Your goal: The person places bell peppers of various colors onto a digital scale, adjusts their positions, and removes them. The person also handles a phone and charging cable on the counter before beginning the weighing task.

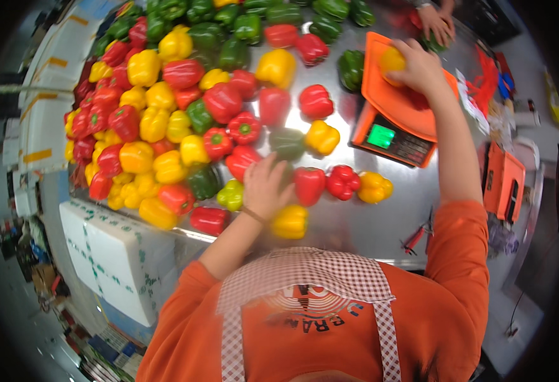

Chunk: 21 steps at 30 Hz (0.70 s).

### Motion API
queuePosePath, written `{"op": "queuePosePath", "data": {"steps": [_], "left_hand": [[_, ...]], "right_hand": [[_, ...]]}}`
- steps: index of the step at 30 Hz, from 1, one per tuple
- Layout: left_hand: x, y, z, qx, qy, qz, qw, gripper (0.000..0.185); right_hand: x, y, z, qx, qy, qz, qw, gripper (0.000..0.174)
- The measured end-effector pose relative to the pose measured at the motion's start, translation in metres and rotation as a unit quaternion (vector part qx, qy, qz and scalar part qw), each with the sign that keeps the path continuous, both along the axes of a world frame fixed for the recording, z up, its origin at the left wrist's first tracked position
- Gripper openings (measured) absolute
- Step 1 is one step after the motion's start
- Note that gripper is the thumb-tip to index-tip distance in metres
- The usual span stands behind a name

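Note:
My right hand (415,67) grips a yellow bell pepper (391,66) over the orange pan (384,102) of a digital scale (394,138) with a lit green display. Below that hand, a red pepper shows partly in the pan. My left hand (266,188), slightly blurred, is over the peppers with fingers spread; whether it touches one I cannot tell. Around it are a red pepper (309,185), a yellow-green pepper (231,195), a yellow pepper (290,222) and a blurred dark green pepper (286,143).
Red and yellow peppers (154,123) are heaped at the left of the metal table (356,229), with green ones (248,28) behind. Another person's hands (436,24) hold a green pepper at the back right. Red-handled pliers (415,238) lie near the front edge. A white foam box (103,253) stands at left.

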State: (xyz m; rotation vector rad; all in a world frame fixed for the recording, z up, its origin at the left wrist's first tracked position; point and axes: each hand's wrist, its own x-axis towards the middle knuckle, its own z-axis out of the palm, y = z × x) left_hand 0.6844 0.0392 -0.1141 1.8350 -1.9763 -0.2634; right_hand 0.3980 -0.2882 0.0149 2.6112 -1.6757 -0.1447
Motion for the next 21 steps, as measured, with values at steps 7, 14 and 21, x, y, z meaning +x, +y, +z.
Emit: {"op": "queuePosePath", "data": {"steps": [7, 14, 21], "left_hand": [[0.034, -0.024, 0.031, -0.027, 0.126, 0.019, 0.991, 0.056], [0.179, -0.145, 0.033, -0.180, -0.003, 0.117, 0.977, 0.060], [0.252, -0.265, 0.039, -0.087, -0.219, 0.089, 0.968, 0.064]], "right_hand": [[-0.023, 0.031, -0.008, -0.063, -0.061, 0.024, 0.996, 0.077], [-0.042, 0.081, 0.007, -0.108, -0.324, 0.071, 0.937, 0.060], [-0.053, 0.170, -0.020, 0.080, -0.484, -0.109, 0.864, 0.049]]}}
